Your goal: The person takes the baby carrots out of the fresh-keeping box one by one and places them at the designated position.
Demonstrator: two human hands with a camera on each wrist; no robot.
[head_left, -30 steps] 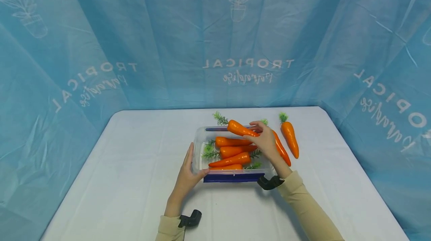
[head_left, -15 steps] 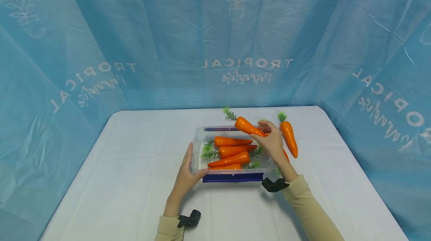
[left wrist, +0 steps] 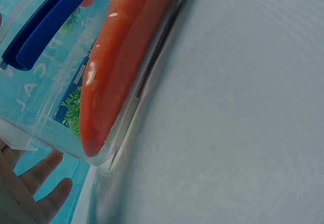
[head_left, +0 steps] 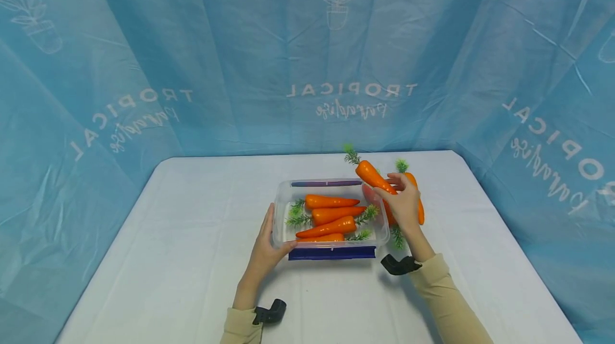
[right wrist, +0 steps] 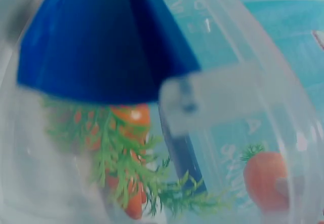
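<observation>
A clear plastic food container with blue latches stands open on the table, several orange toy carrots lying inside. My left hand rests at its left front corner, fingers straight along the side wall and thumb on the front rim. In the left wrist view a carrot shows through the clear wall. My right hand pinches another carrot near its tip, above the container's right back corner, its green top pointing up and left. The right wrist view shows green leaves through the plastic.
Right of the container, partly behind my right hand, lie a carrot and another carrot with leaves toward me. White cloth covers the table. A blue printed curtain encloses the back and sides.
My right hand has carried the pinched carrot to the right, from above the container's back middle to its right back corner. My left hand and the container stay in place.
</observation>
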